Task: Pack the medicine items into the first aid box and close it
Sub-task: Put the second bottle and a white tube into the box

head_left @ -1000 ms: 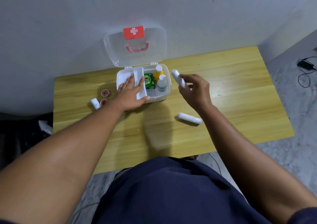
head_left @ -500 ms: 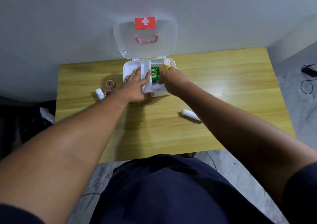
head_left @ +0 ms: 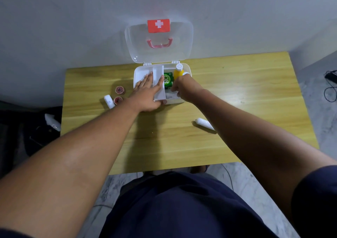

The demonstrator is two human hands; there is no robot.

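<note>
The white first aid box point(head_left: 187, 69) stands open at the table's far edge, its clear lid point(head_left: 158, 40) with a red cross label leaning up against the wall. Inside I see a green box point(head_left: 168, 80) and a yellow bottle point(head_left: 178, 72). My left hand point(head_left: 148, 93) lies flat, fingers spread, on the white inner tray point(head_left: 158, 84). My right hand point(head_left: 184, 88) reaches down into the box's right compartment; a white tip of the tube shows at its far side. Another white tube point(head_left: 203, 123) lies on the table by my right forearm.
Left of the box lie two small red-capped jars point(head_left: 120, 89) point(head_left: 117, 100) and a white roll point(head_left: 109, 101). The wooden table point(head_left: 246, 95) abuts a grey wall. A white object point(head_left: 52, 122) lies on the floor at left, cables point(head_left: 330, 86) at right.
My right hand carried the white tube from beside the box down into its right compartment. My left hand stayed flat on the tray. The view shifted slightly.
</note>
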